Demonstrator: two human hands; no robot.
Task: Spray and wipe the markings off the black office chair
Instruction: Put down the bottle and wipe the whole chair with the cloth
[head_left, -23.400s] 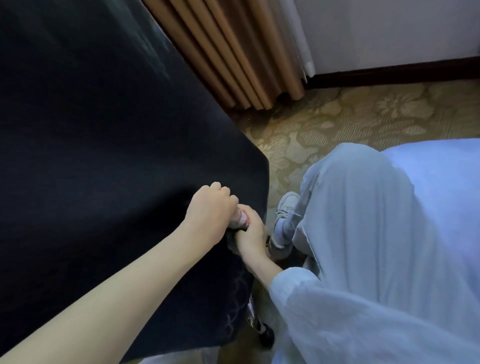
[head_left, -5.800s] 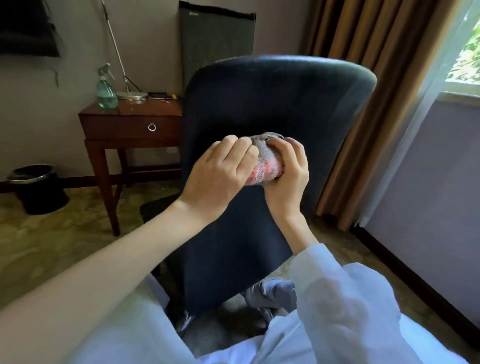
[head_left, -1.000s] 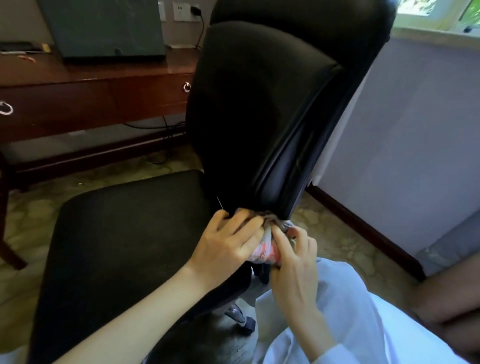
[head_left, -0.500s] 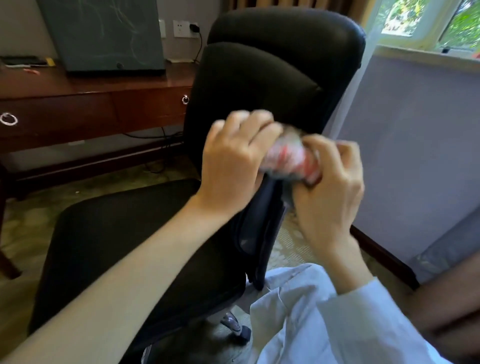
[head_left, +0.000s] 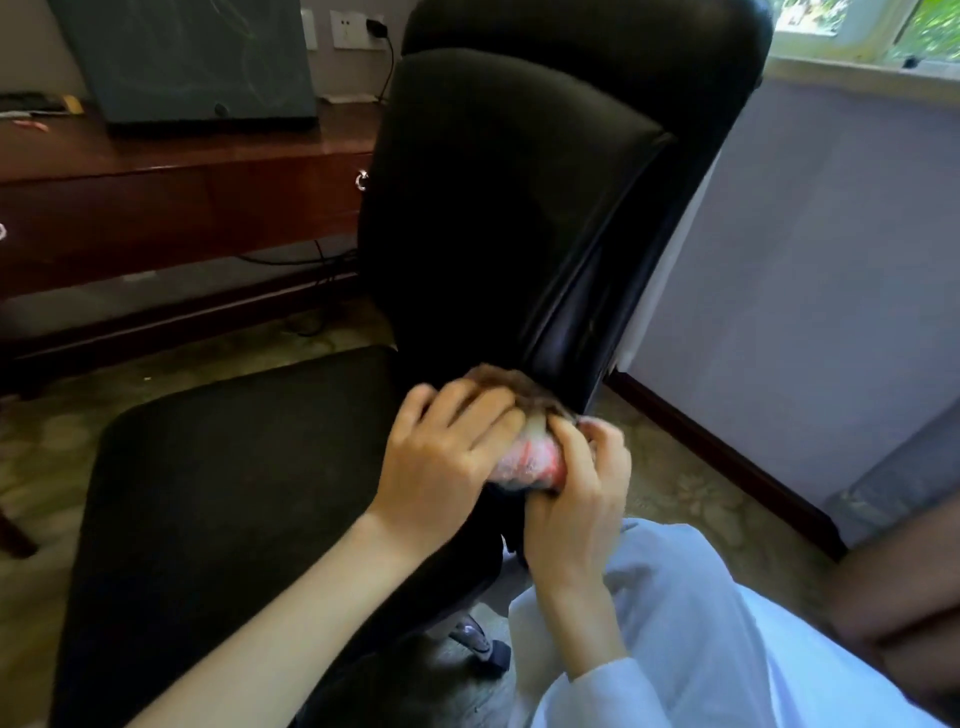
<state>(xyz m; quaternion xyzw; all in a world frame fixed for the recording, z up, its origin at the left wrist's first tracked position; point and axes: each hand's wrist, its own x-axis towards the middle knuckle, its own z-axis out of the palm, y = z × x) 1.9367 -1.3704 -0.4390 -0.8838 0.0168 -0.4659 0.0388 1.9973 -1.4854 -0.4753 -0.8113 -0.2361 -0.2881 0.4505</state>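
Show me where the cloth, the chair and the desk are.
cloth (head_left: 525, 463): head view, its pink part.
chair (head_left: 498, 208): head view, front of the backrest.
desk (head_left: 182, 218): head view, drawer front.

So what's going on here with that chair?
A person is wiping down a black office chair. The left hand and right hand together grip a bunched pink-and-white cloth. They press it against the lower side edge of the backrest, just above the seat. No spray bottle is in view. A wooden desk stands behind.

left hand (head_left: 441, 457) and right hand (head_left: 576, 499) dropped down the backrest (head_left: 493, 208) edge; cloth (head_left: 524, 462) now at its base, beside seat (head_left: 234, 493)
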